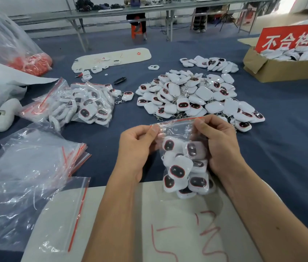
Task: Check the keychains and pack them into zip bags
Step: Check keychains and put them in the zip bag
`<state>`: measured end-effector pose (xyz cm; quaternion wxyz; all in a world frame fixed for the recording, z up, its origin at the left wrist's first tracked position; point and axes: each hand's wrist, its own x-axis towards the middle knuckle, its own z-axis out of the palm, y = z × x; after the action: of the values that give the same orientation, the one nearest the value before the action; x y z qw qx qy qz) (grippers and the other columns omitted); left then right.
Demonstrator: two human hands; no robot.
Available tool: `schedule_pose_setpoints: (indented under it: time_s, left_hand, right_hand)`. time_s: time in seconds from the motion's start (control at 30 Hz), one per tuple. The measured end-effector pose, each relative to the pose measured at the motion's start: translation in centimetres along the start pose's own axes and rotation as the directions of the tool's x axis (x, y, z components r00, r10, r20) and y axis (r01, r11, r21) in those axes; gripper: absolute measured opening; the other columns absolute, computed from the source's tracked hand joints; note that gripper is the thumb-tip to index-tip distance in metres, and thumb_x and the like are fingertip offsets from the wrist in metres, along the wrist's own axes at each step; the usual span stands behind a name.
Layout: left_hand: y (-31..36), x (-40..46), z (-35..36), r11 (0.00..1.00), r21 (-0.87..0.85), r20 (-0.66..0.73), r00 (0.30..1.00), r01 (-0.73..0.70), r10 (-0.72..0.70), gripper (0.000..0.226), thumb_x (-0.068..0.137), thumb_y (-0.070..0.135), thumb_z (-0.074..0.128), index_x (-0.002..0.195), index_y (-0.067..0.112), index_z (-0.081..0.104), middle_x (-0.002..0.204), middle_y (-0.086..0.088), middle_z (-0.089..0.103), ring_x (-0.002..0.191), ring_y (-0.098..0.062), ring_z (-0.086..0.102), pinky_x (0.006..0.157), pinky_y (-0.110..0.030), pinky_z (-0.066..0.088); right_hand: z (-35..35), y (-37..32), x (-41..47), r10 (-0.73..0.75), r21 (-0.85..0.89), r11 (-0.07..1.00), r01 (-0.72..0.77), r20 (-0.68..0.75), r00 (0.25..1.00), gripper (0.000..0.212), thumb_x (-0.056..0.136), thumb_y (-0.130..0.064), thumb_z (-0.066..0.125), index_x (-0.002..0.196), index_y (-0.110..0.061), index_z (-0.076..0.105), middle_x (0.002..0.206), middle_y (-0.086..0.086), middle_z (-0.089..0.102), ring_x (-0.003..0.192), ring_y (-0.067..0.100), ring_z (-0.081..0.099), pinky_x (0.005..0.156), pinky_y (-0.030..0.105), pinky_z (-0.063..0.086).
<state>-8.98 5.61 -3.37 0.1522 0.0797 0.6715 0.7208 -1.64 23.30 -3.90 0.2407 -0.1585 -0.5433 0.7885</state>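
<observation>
Both hands hold a clear, crinkly zip bag (184,156) upright above the near edge of the tabletop (281,148), which is covered in dark blue cloth. The left hand (138,146) pinches the bag's top left corner between thumb and fingers; the right hand (219,144) pinches the top right by the red seal strip, its fingers curled behind the plastic. Whether the seal is pressed fully closed is hard to tell through the glare. The bag bulges with keychains (179,171): glossy white rounded-square shells, each with a dark oval face ringed in red.

Below the bag, at the near edge, lies a pale flat board (149,233) scrawled with red marks. Towards the near left corner, a loose stack of empty zip bags (36,167) spreads out, thin and shiny with red strips. Beyond it sit filled bags (85,104) of the same white pieces. At mid-table, a broad heap of loose keychains (193,97) lies with metal clasps tangled among them. At the far right edge stands a brown cardboard box (274,70) holding more white pieces, a red sign (291,37) with white characters propped in it. A long, rounded white board (115,56) lies towards the far side.
</observation>
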Motion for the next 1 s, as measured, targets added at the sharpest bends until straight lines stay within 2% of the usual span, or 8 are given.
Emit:
schedule_pose_setpoints:
  time_s: [0.13, 0.2, 0.27, 0.4, 0.53, 0.6, 0.8, 1.0]
  left_hand:
    - [0.2, -0.6, 0.8, 0.980, 0.114, 0.289, 0.938, 0.165, -0.191, 0.055, 0.076, 0.049, 0.086, 0.112, 0.011, 0.069, 0.098, -0.011, 0.078, 0.079, -0.016, 0.071, 0.067, -0.030, 0.059]
    - [0.3, -1.1, 1.1, 0.963, 0.208, 0.412, 0.877, 0.174, -0.247, 0.060, 0.071, 0.045, 0.090, 0.116, 0.014, 0.065, 0.093, -0.006, 0.078, 0.077, -0.017, 0.073, 0.065, -0.034, 0.058]
    - [0.2, -1.5, 1.4, 0.963, 0.242, 0.435, 0.875, 0.115, -0.214, 0.056, 0.072, 0.034, 0.092, 0.116, 0.014, 0.063, 0.091, -0.004, 0.079, 0.084, -0.020, 0.076, 0.072, -0.037, 0.061]
    - [0.0, -1.6, 1.6, 0.995, 0.083, 0.344, 0.936, 0.050, -0.076, 0.050, 0.074, 0.009, 0.092, 0.115, 0.007, 0.064, 0.095, -0.014, 0.079, 0.089, -0.031, 0.077, 0.084, -0.047, 0.063]
    - [0.3, -0.9, 0.6, 0.997, -0.057, 0.094, 0.994, -0.048, 0.054, 0.047, 0.076, 0.001, 0.088, 0.116, 0.011, 0.065, 0.097, -0.014, 0.079, 0.088, -0.029, 0.076, 0.079, -0.041, 0.064]
    - [0.6, -0.4, -0.1, 0.991, -0.110, -0.046, 0.996, -0.079, 0.074, 0.044, 0.078, 0.002, 0.087, 0.115, 0.012, 0.066, 0.096, -0.013, 0.079, 0.085, -0.028, 0.077, 0.070, -0.037, 0.064]
    - [1.2, 1.4, -3.2, 0.997, -0.020, -0.342, 0.937, -0.075, 0.064, 0.026, 0.083, 0.020, 0.086, 0.095, 0.030, 0.065, 0.080, 0.023, 0.073, 0.074, 0.002, 0.071, 0.072, -0.030, 0.062]
    - [5.9, 5.7, -9.2, 0.914, 0.346, -0.464, 0.808, -0.210, 0.362, 0.055, 0.087, 0.034, 0.082, 0.135, 0.020, 0.060, 0.128, 0.001, 0.068, 0.112, -0.018, 0.065, 0.100, -0.036, 0.054]
  right_hand:
    - [-0.3, -0.5, 0.2, 0.120, 0.265, 0.959, -0.100, -0.059, 0.991, 0.008, 0.086, -0.015, 0.074, 0.093, -0.012, 0.072, 0.093, 0.014, 0.074, 0.081, 0.029, 0.071, 0.084, 0.047, 0.061]
    - [-0.5, -0.7, 0.2, 0.202, 0.363, 0.919, -0.153, -0.102, 0.974, 0.029, 0.091, -0.022, 0.071, 0.117, -0.010, 0.066, 0.125, 0.025, 0.070, 0.109, 0.043, 0.070, 0.099, 0.062, 0.056]
    - [-0.5, -0.9, 0.2, 0.189, 0.367, 0.923, -0.116, -0.168, 0.968, 0.015, 0.098, -0.021, 0.068, 0.110, -0.013, 0.069, 0.122, 0.020, 0.073, 0.112, 0.042, 0.071, 0.096, 0.059, 0.058]
    - [0.4, -0.8, -0.3, 0.125, 0.171, 0.979, -0.107, -0.095, 0.988, 0.017, 0.104, -0.031, 0.062, 0.107, -0.015, 0.068, 0.096, 0.009, 0.080, 0.084, 0.030, 0.078, 0.067, 0.047, 0.065]
    - [1.9, 0.3, -1.3, 0.043, -0.283, 0.959, 0.009, 0.176, 0.983, 0.034, 0.097, -0.046, 0.066, 0.120, -0.021, 0.068, 0.113, 0.005, 0.079, 0.106, 0.028, 0.076, 0.095, 0.052, 0.059]
    - [3.3, 1.0, -1.4, -0.013, -0.420, 0.901, 0.110, 0.226, 0.974, 0.026, 0.093, -0.047, 0.071, 0.114, -0.032, 0.067, 0.106, -0.002, 0.079, 0.100, 0.019, 0.077, 0.087, 0.039, 0.060]
    - [11.0, 4.1, 1.2, -0.026, -0.363, 0.930, 0.061, 0.099, 0.995, 0.031, 0.095, -0.040, 0.075, 0.116, -0.030, 0.055, 0.098, -0.002, 0.078, 0.088, 0.009, 0.074, 0.076, 0.032, 0.057]
    - [20.1, 4.2, 5.2, -0.055, -0.217, 0.970, 0.113, 0.255, 0.965, 0.033, 0.098, -0.036, 0.071, 0.123, -0.026, 0.052, 0.112, 0.008, 0.070, 0.095, 0.016, 0.070, 0.087, 0.041, 0.058]
